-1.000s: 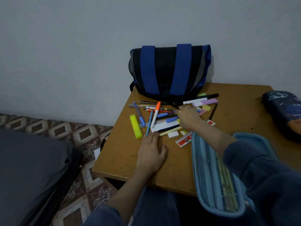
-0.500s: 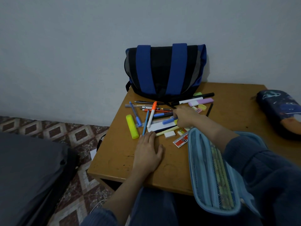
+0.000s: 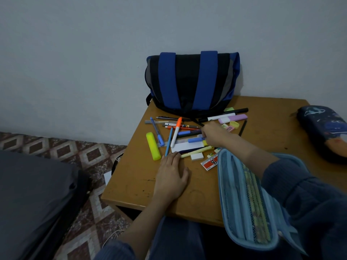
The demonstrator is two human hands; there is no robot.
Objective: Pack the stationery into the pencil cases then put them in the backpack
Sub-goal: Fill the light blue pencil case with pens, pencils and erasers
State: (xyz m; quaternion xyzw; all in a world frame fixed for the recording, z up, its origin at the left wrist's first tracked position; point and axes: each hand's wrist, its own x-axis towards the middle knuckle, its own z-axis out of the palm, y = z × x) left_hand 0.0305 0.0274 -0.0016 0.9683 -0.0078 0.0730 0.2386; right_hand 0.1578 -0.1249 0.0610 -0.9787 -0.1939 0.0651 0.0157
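Note:
A pile of pens, markers and erasers lies on the wooden table in front of a black and blue backpack leaning on the wall. My right hand reaches into the pile and its fingers pinch a pen with a blue cap. My left hand rests flat on the table just below the pile. An open light blue pencil case with pencils inside lies at the table's front right. A dark blue pencil case sits at the far right.
A yellow highlighter and a white eraser lie at the pile's edges, with a red ruler by the open case. A dark cushion and patterned floor tiles are to the left.
My right hand has drawn back slightly toward the middle of the pile and closed on the blue-capped pen. The left hand has stayed in place; the view has shifted a little.

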